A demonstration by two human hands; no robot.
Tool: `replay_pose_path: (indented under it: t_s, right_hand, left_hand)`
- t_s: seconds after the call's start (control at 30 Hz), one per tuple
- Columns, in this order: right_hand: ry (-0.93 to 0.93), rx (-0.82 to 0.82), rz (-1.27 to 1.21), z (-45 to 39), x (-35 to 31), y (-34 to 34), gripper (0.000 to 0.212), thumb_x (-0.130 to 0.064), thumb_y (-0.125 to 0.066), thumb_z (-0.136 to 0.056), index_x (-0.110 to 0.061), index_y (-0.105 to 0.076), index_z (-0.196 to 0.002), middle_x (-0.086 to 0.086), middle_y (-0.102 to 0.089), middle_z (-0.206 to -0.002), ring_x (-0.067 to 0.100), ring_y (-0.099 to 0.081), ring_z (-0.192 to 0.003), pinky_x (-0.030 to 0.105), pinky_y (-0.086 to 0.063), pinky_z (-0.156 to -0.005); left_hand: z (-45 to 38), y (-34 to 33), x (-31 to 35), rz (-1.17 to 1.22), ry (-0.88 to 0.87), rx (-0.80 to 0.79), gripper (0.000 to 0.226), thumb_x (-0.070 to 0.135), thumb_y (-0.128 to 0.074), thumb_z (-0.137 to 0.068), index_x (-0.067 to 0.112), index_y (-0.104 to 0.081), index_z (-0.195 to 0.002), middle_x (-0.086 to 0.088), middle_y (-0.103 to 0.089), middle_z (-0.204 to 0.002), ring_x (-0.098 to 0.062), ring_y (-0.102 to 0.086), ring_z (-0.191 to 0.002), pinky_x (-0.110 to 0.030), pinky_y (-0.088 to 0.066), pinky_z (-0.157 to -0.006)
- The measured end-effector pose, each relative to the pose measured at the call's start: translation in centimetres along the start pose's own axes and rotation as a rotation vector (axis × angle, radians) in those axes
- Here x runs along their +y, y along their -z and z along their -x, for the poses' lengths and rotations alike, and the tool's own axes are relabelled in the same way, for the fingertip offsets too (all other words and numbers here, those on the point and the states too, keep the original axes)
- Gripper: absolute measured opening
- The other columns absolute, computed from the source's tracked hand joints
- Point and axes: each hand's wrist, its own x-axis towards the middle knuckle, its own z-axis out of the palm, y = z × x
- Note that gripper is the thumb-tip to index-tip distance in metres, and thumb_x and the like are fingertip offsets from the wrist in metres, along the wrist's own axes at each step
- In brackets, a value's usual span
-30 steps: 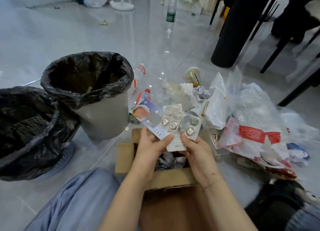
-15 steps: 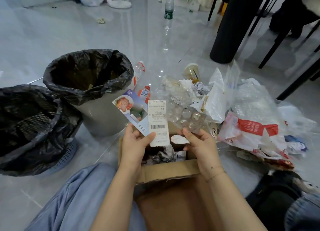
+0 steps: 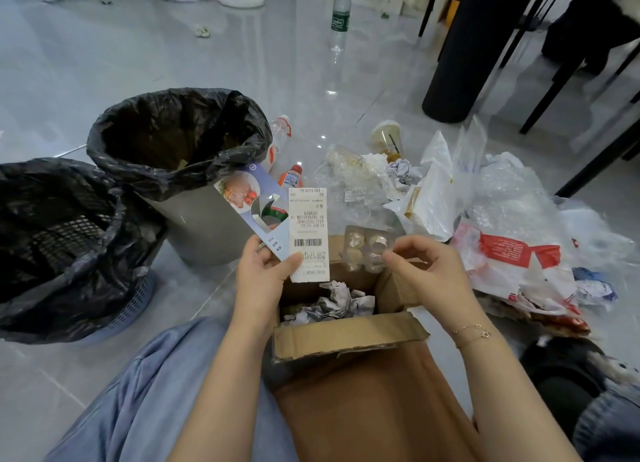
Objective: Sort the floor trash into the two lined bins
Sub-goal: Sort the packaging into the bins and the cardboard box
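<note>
Mid-sort over the cardboard box (image 3: 346, 337), left hand (image 3: 265, 271) pinches receipt (image 3: 308, 233) and printed card (image 3: 254, 205), right hand (image 3: 420, 267) pinches blister pack (image 3: 365, 248); next, choosing a bin for each.

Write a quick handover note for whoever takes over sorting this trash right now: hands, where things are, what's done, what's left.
Left hand: holds a receipt and a printed card.
Right hand: pinches a blister pack.
All are above the open cardboard box, which holds crumpled paper.
Grey bin and mesh bin: lined, front-left.
Left: the held items, the trash pile on the right, bottles on the floor.
</note>
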Motion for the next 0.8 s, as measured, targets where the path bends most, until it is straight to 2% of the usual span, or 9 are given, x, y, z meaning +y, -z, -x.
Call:
replay_pose_path:
  t_s: [0.13, 0.27, 0.33, 0.47, 0.53, 0.6, 0.63, 0.73, 0.8]
  right_hand:
    - [-0.020, -0.116, 0.196, -0.2, 0.4, -0.2, 0.006, -0.016, -0.072, -0.081, -0.021, -0.071, -0.079, -0.007, -0.069, -0.075, 0.003, -0.062, -0.070, 0.020, -0.051, -0.067]
    - [-0.100, -0.265, 0.174, 0.2, 1.0, -1.1, 0.014, -0.030, -0.073, -0.082, -0.026, -0.072, -0.095, -0.011, -0.072, -0.085, -0.002, -0.064, -0.079, 0.008, -0.047, -0.069]
    - [-0.106, -0.185, 0.092, 0.1, 0.8, -1.1, 0.012, -0.030, -0.068, -0.086, -0.025, -0.072, -0.096, -0.009, -0.072, -0.085, -0.002, -0.064, -0.079, 0.008, -0.048, -0.071]
    - [-0.179, -0.131, -0.191, -0.4, 0.1, -1.3, 0.026, -0.045, -0.063, -0.081, -0.030, -0.069, -0.101, -0.007, -0.074, -0.095, 0.007, -0.068, -0.088, 0.024, -0.056, -0.077]
    - [-0.174, -0.126, -0.232, -0.4, -0.1, -1.7, 0.017, -0.037, -0.066, -0.081, -0.028, -0.070, -0.096, -0.009, -0.074, -0.093, 0.007, -0.069, -0.086, 0.023, -0.057, -0.073]
    - [-0.141, -0.050, -0.261, -0.4, -0.1, -2.1, 0.004, -0.018, -0.067, -0.087, -0.020, -0.070, -0.088, -0.006, -0.075, -0.086, 0.007, -0.069, -0.080, 0.019, -0.055, -0.067]
    - [-0.137, 0.000, -0.276, -0.4, -0.1, -2.2, 0.007, -0.012, -0.066, -0.087, -0.017, -0.069, -0.084, -0.004, -0.074, -0.082, 0.007, -0.068, -0.076, 0.017, -0.054, -0.064]
    - [-0.143, 0.128, -0.329, -0.5, 0.2, -2.0, 0.009, -0.008, -0.065, -0.088, -0.014, -0.068, -0.082, 0.000, -0.073, -0.081, 0.014, -0.067, -0.075, 0.019, -0.054, -0.063]
    - [-0.090, 0.186, -0.255, -0.9, 0.1, -1.3, 0.008, -0.012, -0.066, -0.088, -0.016, -0.068, -0.082, 0.003, -0.072, -0.084, 0.023, -0.066, -0.079, 0.030, -0.057, -0.071]
  left_hand:
    - [-0.1, 0.1, 0.2, 0.017, 0.016, -0.027, 0.051, -0.010, -0.063, -0.085, 0.018, -0.051, -0.127, -0.005, -0.072, -0.109, -0.017, -0.070, -0.098, -0.029, -0.060, -0.073]
    - [0.0, 0.2, 0.3, 0.005, 0.033, -0.061, 0.056, -0.009, -0.063, -0.085, 0.015, -0.049, -0.133, -0.004, -0.073, -0.108, -0.017, -0.071, -0.097, -0.031, -0.060, -0.073]
    - [0.0, 0.1, 0.4, -0.001, 0.043, -0.107, 0.060, -0.009, -0.064, -0.084, 0.017, -0.047, -0.134, -0.004, -0.073, -0.108, -0.020, -0.071, -0.099, -0.034, -0.060, -0.077]
    - [0.6, -0.8, 0.5, -0.057, 0.059, -0.225, 0.063, -0.009, -0.068, -0.080, 0.019, -0.047, -0.133, -0.006, -0.073, -0.109, -0.023, -0.069, -0.102, -0.042, -0.058, -0.085]
    - [1.0, -1.5, 0.4, -0.084, 0.070, -0.278, 0.062, -0.009, -0.069, -0.080, 0.019, -0.049, -0.131, -0.008, -0.073, -0.108, -0.024, -0.070, -0.100, -0.042, -0.058, -0.083]
    - [1.4, -2.0, 0.3, -0.108, 0.069, -0.314, 0.054, -0.006, -0.069, -0.081, 0.017, -0.052, -0.127, -0.008, -0.073, -0.107, -0.023, -0.071, -0.098, -0.039, -0.059, -0.080]
    - [1.6, -2.2, 0.2, -0.111, 0.059, -0.327, 0.046, -0.003, -0.067, -0.084, 0.016, -0.055, -0.124, -0.007, -0.074, -0.106, -0.022, -0.071, -0.097, -0.036, -0.060, -0.077]
    - [1.8, -2.2, 0.4, -0.131, 0.020, -0.289, 0.017, 0.013, -0.054, -0.097, 0.020, -0.062, -0.110, -0.001, -0.075, -0.098, -0.015, -0.072, -0.088, -0.024, -0.057, -0.068]
    - [1.4, -1.6, 0.4, -0.200, -0.031, -0.225, 0.016, 0.020, -0.050, -0.099, 0.021, -0.065, -0.104, 0.000, -0.076, -0.094, -0.014, -0.072, -0.087, -0.026, -0.057, -0.074]
